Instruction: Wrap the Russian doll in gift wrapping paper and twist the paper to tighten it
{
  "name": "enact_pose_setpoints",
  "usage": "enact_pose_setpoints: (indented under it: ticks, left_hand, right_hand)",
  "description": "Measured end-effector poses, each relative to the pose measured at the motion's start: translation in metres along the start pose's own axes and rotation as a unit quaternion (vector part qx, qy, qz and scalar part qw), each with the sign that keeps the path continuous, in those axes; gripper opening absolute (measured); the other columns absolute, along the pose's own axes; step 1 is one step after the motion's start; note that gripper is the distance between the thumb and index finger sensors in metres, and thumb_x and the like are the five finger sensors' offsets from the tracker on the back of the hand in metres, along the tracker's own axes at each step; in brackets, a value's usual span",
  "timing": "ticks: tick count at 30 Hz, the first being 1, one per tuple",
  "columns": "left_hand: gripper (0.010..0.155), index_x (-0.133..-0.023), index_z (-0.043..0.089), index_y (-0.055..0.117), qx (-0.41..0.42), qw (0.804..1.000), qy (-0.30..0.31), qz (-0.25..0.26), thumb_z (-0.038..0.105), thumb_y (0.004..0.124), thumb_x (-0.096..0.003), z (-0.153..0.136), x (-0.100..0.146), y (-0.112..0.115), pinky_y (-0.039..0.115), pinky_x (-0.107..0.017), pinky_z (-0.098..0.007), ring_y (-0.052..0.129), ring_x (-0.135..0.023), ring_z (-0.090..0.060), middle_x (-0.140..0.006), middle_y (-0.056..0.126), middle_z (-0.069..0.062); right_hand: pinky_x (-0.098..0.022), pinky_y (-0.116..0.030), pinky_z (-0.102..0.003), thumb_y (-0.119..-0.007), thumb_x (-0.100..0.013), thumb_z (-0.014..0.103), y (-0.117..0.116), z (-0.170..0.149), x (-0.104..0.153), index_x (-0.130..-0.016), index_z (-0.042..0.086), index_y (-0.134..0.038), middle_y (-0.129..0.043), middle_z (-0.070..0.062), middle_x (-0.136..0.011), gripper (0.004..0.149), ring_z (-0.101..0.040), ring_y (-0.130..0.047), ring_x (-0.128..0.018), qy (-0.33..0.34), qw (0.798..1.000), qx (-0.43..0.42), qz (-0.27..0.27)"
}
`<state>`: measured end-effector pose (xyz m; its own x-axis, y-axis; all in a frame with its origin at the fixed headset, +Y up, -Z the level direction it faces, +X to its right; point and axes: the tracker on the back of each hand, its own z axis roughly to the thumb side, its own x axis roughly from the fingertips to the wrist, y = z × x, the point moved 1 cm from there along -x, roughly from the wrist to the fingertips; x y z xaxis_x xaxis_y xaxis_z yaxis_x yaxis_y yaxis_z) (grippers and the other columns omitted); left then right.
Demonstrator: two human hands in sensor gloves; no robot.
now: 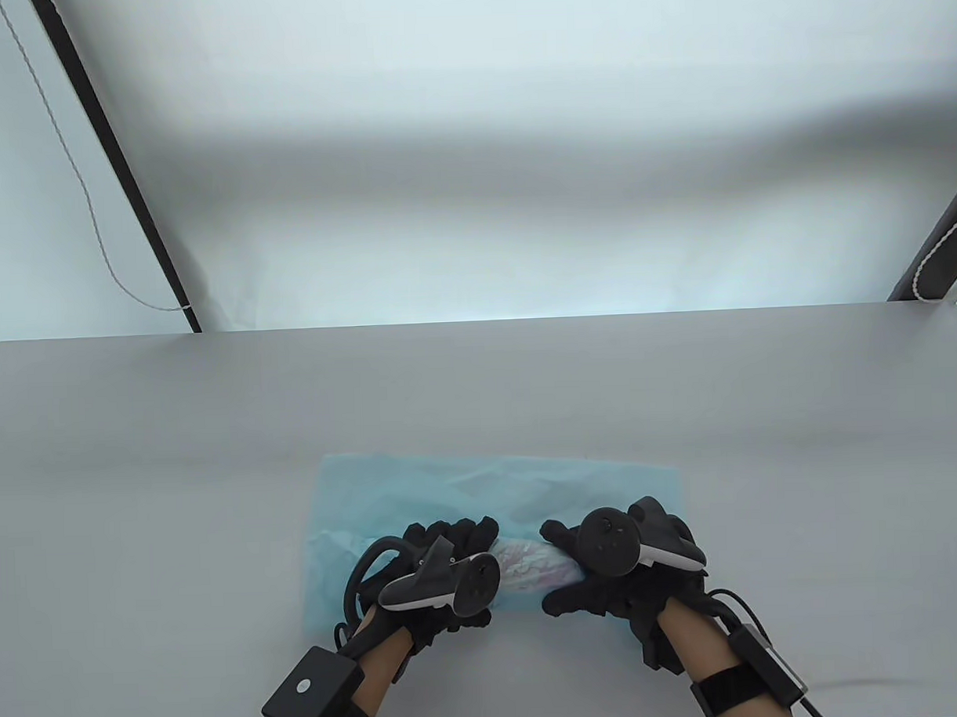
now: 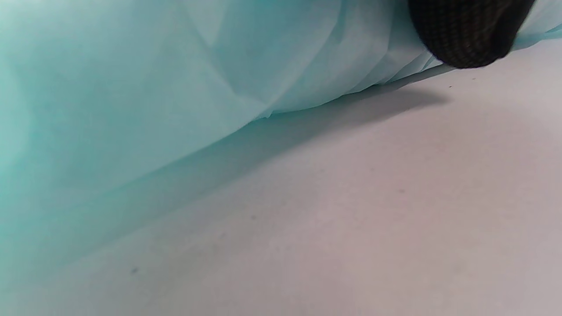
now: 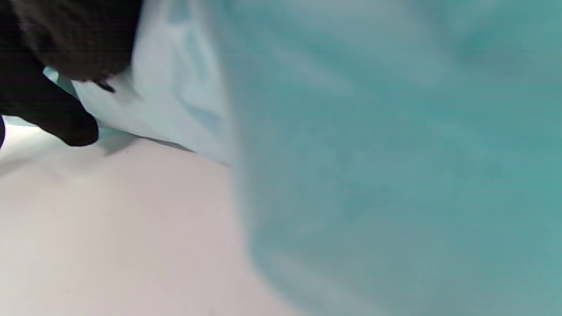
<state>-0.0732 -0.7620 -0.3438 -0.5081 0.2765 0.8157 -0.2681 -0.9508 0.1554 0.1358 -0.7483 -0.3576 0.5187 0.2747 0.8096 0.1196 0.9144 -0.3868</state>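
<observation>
While both hands curl over the roll, the left hand (image 1: 443, 567) grips one end and the right hand (image 1: 611, 565) grips the other, equally near it. Between them the Russian doll (image 1: 525, 568) shows pinkish through a layer of blue wrapping paper (image 1: 491, 483). Its long axis runs left to right, across the person, near the front edge of the table (image 1: 137, 464). Beyond the doll, most of the sheet lies flat and unrolled. In the left wrist view a gloved fingertip (image 2: 465, 35) presses on the paper. Rolling away from the person looks like the next move.
</observation>
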Motion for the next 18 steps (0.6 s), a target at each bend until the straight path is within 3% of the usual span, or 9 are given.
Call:
enact_pose_setpoints:
  ticks: [6, 10, 18]
  left_hand:
    - [0.106, -0.114, 0.019, 0.030, 0.029, 0.999, 0.012, -0.017, 0.066, 0.088, -0.0394, -0.003, -0.003, -0.002, 0.062, -0.069, -0.064, 0.081, -0.093, -0.035, -0.115, 0.066, -0.011]
    - [0.106, -0.114, 0.017, 0.033, 0.061, 0.997, 0.023, -0.044, 0.068, 0.087, -0.0392, -0.008, -0.004, -0.001, 0.065, -0.068, -0.062, 0.083, -0.090, -0.034, -0.114, 0.070, -0.011]
    - [0.105, -0.115, 0.017, 0.032, 0.099, 0.993, 0.023, -0.064, 0.068, 0.087, -0.0398, -0.011, -0.003, 0.002, 0.062, -0.069, -0.063, 0.080, -0.094, -0.035, -0.115, 0.068, -0.012]
  right_hand:
    - [-0.079, -0.059, -0.065, -0.086, -0.045, 0.066, 0.000, 0.011, 0.004, -0.124, 0.013, -0.040, -0.062, -0.025, -0.121, 0.105, -0.041, -0.076, -0.103, 0.020, 0.996, 0.079, -0.030]
    - [-0.080, -0.057, -0.065, -0.088, -0.043, 0.066, -0.001, 0.026, 0.008, -0.123, 0.015, -0.042, -0.062, -0.021, -0.121, 0.106, -0.038, -0.075, -0.104, 0.054, 0.978, 0.193, -0.065]
    - [-0.079, -0.059, -0.064, -0.091, -0.042, 0.065, -0.001, 0.029, 0.007, -0.121, 0.014, -0.046, -0.071, -0.019, -0.116, 0.105, -0.035, -0.081, -0.099, 0.050, 0.979, 0.186, -0.063]
